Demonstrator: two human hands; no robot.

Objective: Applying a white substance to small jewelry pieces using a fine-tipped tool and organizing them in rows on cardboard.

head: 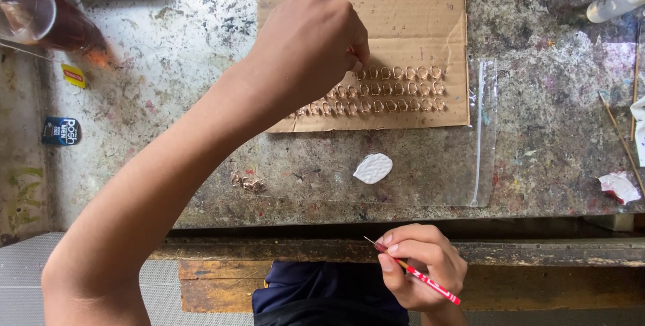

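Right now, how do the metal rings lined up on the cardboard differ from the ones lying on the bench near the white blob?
The rings on the cardboard sit in three neat rows and are many; the loose rings are only a few, bunched in a small untidy pile. The left hand reaches over the rows, while nothing touches the pile. Both look like the same small coppery loops.

A small craft workshop, by the look of its paint-spattered, stained workbench point(168, 98) with a worn wooden front edge point(537, 251), a cardboard sheet point(376, 10) bearing rows of small metal rings point(390, 89), and a clear plastic sleeve point(463, 165).
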